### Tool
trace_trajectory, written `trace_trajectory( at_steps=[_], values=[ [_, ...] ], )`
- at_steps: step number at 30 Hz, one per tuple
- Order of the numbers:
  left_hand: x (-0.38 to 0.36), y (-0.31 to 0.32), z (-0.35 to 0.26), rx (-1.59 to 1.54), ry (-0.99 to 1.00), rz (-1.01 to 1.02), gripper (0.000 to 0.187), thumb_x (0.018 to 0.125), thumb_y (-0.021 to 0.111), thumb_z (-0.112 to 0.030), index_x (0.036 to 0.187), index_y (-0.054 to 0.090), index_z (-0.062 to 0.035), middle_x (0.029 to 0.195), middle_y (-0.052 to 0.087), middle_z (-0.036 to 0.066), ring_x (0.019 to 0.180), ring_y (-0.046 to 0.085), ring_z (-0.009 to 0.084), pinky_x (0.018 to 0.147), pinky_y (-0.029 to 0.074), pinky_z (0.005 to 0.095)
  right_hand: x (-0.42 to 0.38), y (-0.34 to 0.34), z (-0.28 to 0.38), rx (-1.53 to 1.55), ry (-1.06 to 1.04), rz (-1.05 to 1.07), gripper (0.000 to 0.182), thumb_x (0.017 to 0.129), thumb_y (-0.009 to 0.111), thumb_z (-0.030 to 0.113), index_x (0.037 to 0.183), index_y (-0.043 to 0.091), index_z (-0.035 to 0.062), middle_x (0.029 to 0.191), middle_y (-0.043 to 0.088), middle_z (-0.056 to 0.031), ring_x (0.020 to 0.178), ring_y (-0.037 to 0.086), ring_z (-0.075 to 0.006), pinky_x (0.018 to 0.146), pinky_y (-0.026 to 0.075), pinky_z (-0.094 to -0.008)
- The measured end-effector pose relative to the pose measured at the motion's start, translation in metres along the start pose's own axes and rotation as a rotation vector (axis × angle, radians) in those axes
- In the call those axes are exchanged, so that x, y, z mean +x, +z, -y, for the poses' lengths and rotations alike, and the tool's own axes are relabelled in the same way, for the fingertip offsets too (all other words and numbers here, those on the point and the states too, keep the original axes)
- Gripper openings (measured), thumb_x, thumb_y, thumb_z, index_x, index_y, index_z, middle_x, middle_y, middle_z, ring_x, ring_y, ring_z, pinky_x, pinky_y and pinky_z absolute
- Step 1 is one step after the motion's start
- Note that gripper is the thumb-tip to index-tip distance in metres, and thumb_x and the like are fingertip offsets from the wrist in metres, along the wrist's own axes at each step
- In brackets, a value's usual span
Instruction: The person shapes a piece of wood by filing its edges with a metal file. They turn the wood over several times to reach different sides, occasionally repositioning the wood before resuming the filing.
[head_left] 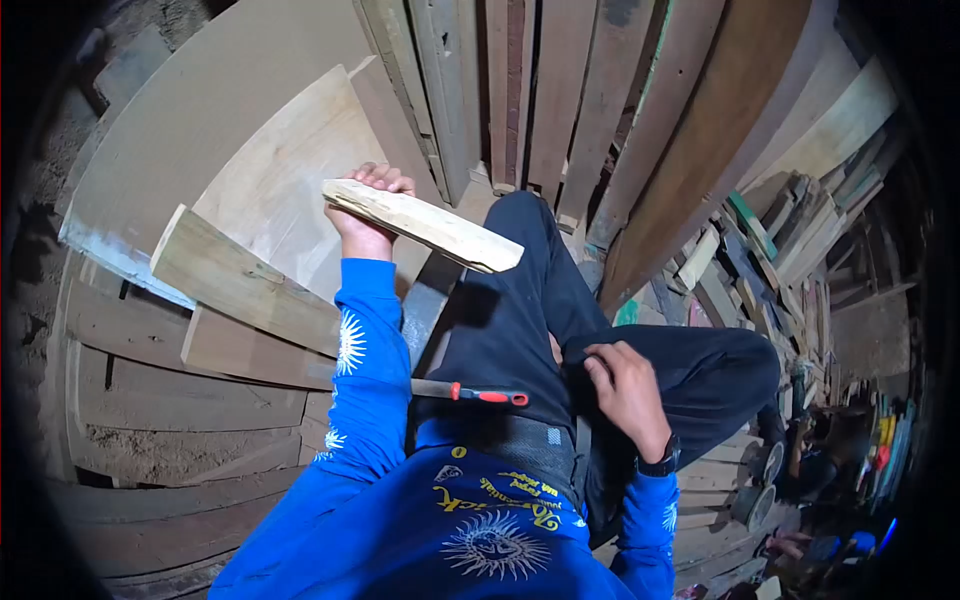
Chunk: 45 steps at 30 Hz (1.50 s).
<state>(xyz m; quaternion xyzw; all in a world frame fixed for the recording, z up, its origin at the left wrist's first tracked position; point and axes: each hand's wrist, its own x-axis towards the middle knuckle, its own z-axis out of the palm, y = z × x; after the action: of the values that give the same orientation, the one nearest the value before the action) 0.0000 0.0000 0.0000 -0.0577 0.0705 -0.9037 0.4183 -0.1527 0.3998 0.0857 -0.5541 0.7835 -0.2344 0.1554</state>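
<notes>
My left hand (pixel 372 222) is wrapped round one end of a short, pale wooden board (pixel 430 225). One long edge of the board is rough and splintered, and it is held up above my left thigh. Across my lap lies a hand tool with a red and dark handle (pixel 490 397), its flat metal blade running toward my left sleeve. Over my bent right leg, my right hand (pixel 628 395) has its thumb and fingers loosely apart, with nothing visible in it.
Large plywood sheets (pixel 290 160) and a narrow board (pixel 240 280) lie at the left. Long planks (pixel 570 90) lean ahead of me. A heap of wood offcuts (pixel 760 260) fills the right. At the lower right, a person (pixel 815 465) is partly in shadow.
</notes>
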Motion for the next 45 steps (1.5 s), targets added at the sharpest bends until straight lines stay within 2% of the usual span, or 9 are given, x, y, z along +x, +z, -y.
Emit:
trace_trajectory(
  at_steps=[5, 12, 20, 23, 25, 27, 35, 41, 45],
  values=[
    [0.005, 0.021, -0.017, 0.200, 0.064, 0.061, 0.021, 0.083, 0.061, -0.026, 0.070, 0.049, -0.0143, 0.065, 0.040, -0.001, 0.062, 0.042, 0.0155, 0.066, 0.039, 0.0336, 0.036, 0.056, 0.059, 0.115, -0.344, 0.154, 0.057, 0.092, 0.081, 0.026, 0.140, 0.062, 0.0023, 0.114, 0.072, -0.0218, 0.105, 0.069, -0.0433, 0.092, 0.056, -0.0489],
    [0.003, 0.014, -0.004, 0.146, -0.006, 0.318, 0.021, 0.086, 0.063, -0.028, 0.075, 0.051, -0.0151, 0.069, 0.046, -0.002, 0.067, 0.047, 0.0131, 0.072, 0.043, 0.0309, 0.047, 0.108, 0.056, -0.126, -0.290, 0.296, 0.030, 0.098, 0.068, 0.035, 0.099, 0.071, 0.0052, 0.085, 0.073, -0.0172, 0.080, 0.073, -0.0421, 0.071, 0.056, -0.0550],
    [-0.025, 0.088, -0.014, 0.151, 0.131, 0.534, 0.020, 0.087, 0.063, -0.022, 0.074, 0.048, -0.0152, 0.069, 0.045, -0.002, 0.064, 0.046, 0.0128, 0.069, 0.041, 0.0298, 0.011, 0.051, 0.017, -0.115, 0.078, 0.056, 0.027, 0.093, 0.078, 0.036, 0.098, 0.079, 0.0090, 0.085, 0.076, -0.0207, 0.081, 0.075, -0.0406, 0.073, 0.059, -0.0513],
    [-0.021, 0.088, -0.036, 0.188, 0.186, 0.695, 0.021, 0.088, 0.064, -0.021, 0.075, 0.048, -0.0154, 0.069, 0.045, -0.002, 0.064, 0.045, 0.0125, 0.069, 0.039, 0.0294, -0.001, 0.037, -0.003, 0.188, 0.309, -0.161, 0.026, 0.097, 0.077, 0.030, 0.096, 0.076, 0.0041, 0.072, 0.069, -0.0200, 0.066, 0.068, -0.0410, 0.062, 0.053, -0.0450],
    [-0.023, 0.082, -0.042, 0.226, 0.279, 0.604, 0.021, 0.088, 0.065, -0.022, 0.076, 0.049, -0.0151, 0.069, 0.046, -0.002, 0.064, 0.046, 0.0123, 0.069, 0.039, 0.0295, -0.007, 0.036, -0.012, 0.564, 0.389, -0.172, 0.024, 0.106, 0.070, 0.023, 0.095, 0.068, 0.0015, 0.065, 0.062, -0.0052, 0.056, 0.057, -0.0154, 0.056, 0.047, -0.0341],
    [-0.018, 0.062, -0.052, 0.224, 0.284, 0.574, 0.020, 0.086, 0.066, -0.021, 0.076, 0.050, -0.0147, 0.069, 0.045, -0.002, 0.064, 0.046, 0.0117, 0.068, 0.040, 0.0291, -0.015, 0.041, -0.023, 1.289, 0.370, -0.072, 0.020, 0.110, 0.066, 0.021, 0.099, 0.063, 0.0040, 0.071, 0.055, 0.0008, 0.059, 0.051, -0.0090, 0.057, 0.046, -0.0295],
    [-0.003, 0.023, -0.058, 0.182, 0.267, 0.519, 0.024, 0.089, 0.068, -0.025, 0.104, 0.060, -0.0088, 0.069, 0.047, -0.001, 0.064, 0.047, 0.0130, 0.069, 0.042, 0.0304, 0.000, 0.043, -0.004, 2.177, 0.062, 0.526, 0.028, 0.111, 0.051, 0.019, 0.086, 0.046, 0.0085, 0.062, 0.045, 0.0001, 0.049, 0.050, -0.0140, 0.049, 0.044, -0.0315],
    [0.003, 0.012, -0.052, 0.054, 0.241, 0.492, 0.018, 0.089, 0.065, -0.027, 0.083, 0.054, -0.0128, 0.071, 0.048, -0.001, 0.062, 0.047, 0.0136, 0.067, 0.041, 0.0304, 0.015, 0.045, 0.013, 2.090, 0.111, 0.574, 0.026, 0.110, 0.052, 0.019, 0.088, 0.047, 0.0077, 0.064, 0.046, -0.0010, 0.049, 0.049, -0.0138, 0.051, 0.045, -0.0311],
    [0.002, 0.012, -0.052, 0.062, 0.223, 0.472, 0.024, 0.088, 0.061, -0.031, 0.074, 0.050, -0.0136, 0.070, 0.048, 0.000, 0.064, 0.047, 0.0155, 0.068, 0.041, 0.0325, 0.022, 0.055, 0.037, 1.411, 0.267, 0.170, 0.016, 0.107, 0.062, 0.016, 0.101, 0.054, 0.0035, 0.076, 0.048, -0.0011, 0.066, 0.051, -0.0106, 0.057, 0.050, -0.0291]
  ],
)
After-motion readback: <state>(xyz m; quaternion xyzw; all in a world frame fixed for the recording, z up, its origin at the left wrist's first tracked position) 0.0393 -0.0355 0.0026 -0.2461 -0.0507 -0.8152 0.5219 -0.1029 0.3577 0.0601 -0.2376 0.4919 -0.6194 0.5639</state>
